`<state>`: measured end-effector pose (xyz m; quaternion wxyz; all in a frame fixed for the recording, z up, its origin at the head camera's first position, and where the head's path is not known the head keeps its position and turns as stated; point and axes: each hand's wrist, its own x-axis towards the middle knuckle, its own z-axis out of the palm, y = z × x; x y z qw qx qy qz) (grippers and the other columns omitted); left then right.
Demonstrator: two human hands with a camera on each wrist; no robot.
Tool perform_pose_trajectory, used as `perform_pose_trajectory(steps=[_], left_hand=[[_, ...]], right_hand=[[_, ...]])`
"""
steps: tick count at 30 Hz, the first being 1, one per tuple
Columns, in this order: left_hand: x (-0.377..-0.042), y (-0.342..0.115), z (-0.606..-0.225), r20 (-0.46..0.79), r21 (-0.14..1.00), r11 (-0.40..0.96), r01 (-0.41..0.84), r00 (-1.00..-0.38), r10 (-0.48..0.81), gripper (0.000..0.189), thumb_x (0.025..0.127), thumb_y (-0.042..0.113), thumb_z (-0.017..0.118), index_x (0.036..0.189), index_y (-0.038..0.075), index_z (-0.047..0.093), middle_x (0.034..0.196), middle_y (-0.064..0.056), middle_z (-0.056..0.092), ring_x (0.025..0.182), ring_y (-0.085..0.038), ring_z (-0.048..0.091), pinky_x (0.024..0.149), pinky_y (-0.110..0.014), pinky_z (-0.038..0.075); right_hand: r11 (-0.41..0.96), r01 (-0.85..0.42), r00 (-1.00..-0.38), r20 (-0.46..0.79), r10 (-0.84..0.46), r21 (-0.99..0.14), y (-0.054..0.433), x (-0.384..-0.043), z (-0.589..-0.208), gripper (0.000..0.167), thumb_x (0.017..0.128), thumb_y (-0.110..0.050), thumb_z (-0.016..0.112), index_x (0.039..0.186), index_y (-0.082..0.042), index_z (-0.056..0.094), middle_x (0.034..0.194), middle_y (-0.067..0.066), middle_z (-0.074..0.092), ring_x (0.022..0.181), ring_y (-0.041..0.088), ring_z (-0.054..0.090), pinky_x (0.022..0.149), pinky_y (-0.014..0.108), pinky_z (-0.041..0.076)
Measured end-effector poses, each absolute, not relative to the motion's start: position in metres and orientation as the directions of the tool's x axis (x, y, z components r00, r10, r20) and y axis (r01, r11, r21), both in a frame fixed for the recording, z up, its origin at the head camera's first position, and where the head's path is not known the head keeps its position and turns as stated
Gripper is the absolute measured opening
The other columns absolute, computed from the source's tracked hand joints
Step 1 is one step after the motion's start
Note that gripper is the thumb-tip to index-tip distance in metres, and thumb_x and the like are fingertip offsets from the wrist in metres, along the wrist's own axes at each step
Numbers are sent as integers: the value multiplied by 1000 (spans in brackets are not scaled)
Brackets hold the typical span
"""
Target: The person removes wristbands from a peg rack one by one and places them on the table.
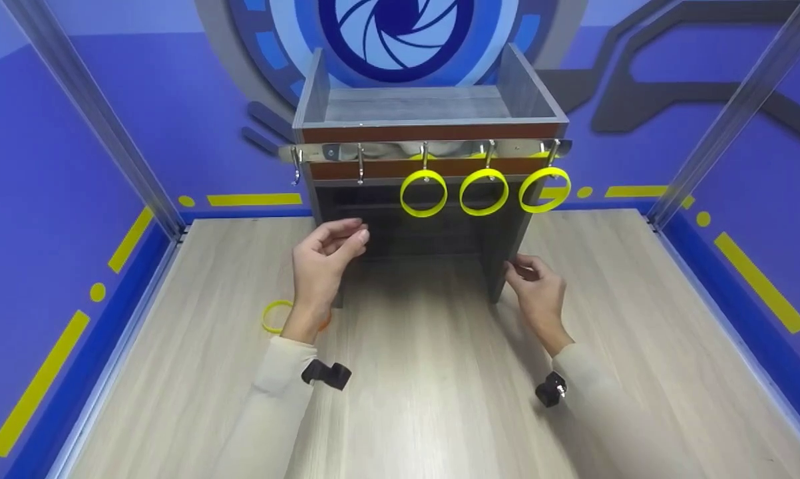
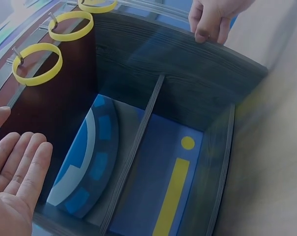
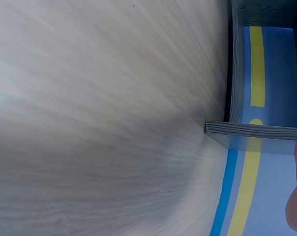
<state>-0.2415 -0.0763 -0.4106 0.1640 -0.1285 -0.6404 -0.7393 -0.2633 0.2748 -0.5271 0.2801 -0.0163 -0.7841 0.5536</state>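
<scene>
A grey wooden shelf (image 1: 410, 104) stands on the table, with a metal hook rail (image 1: 390, 150) across its front. Three yellow silicone wristbands hang from the rail's right-hand hooks: one (image 1: 403, 194) nearest the middle, another (image 1: 463, 197) beside it, a third (image 1: 523, 197) at the right end. My left hand (image 1: 318, 263) is raised before the shelf's left side, below the bare hooks, its fingers loosely extended around nothing. My right hand (image 1: 541, 289) holds the front edge of the right side panel (image 1: 504, 266), low down; the left wrist view shows its thumb (image 2: 207, 27) at that edge.
Another yellow wristband (image 1: 265, 320) lies on the table (image 1: 406, 399) at the left, partly behind my left wrist. An orange band (image 1: 325, 323) peeks out next to it. Blue printed walls (image 1: 80, 173) with metal corner posts (image 1: 97, 120) enclose the table.
</scene>
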Motion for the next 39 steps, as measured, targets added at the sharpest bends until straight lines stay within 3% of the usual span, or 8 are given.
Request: perform_pose_trajectory(steps=[3, 8, 21, 28, 39], left_hand=[[-245, -70, -408, 403, 899, -153, 410, -912, -76, 25, 94, 3, 80, 116, -6, 74, 115, -20, 76, 97, -26, 76, 87, -38, 66], [-251, -59, -402, 426, 883, -182, 432, -902, -77, 24, 92, -2, 81, 114, -9, 75, 112, -20, 77, 95, -22, 77, 84, -36, 66], [-258, -40, -394, 454, 872, -180, 455, -890, -48, 28, 92, 0, 81, 118, -10, 74, 111, -18, 78, 96, -23, 77, 84, -37, 66], [-260, -32, -390, 438, 868, -236, 438, -897, -55, 24, 91, -4, 81, 114, -9, 75, 112, -25, 76, 91, -21, 78, 82, -38, 67], [-261, -26, -387, 436, 874, -215, 436, -899, -53, 22, 92, -1, 81, 113, -8, 76, 108, -17, 78, 92, -25, 78, 83, -40, 67]], right_hand=[[387, -281, -845, 418, 334, -878, 275, -263, -527, 12, 92, 0, 79, 104, 3, 78, 103, 16, 78, 83, -1, 72, 74, 14, 61], [387, -290, -842, 426, 331, -875, 275, -262, -525, 12, 92, 1, 80, 104, 3, 78, 103, 16, 78, 83, -1, 73, 73, 14, 61], [406, -302, -833, 446, 328, -863, 275, -262, -526, 12, 91, 2, 80, 102, 4, 78, 101, 15, 78, 83, -1, 72, 73, 13, 60], [382, -310, -830, 444, 338, -871, 274, -263, -526, 12, 90, 1, 81, 101, 5, 78, 101, 16, 78, 82, -1, 73, 74, 14, 61], [376, -304, -836, 435, 334, -875, 275, -261, -526, 10, 92, 0, 80, 102, 3, 79, 101, 15, 78, 83, 1, 73, 73, 13, 60]])
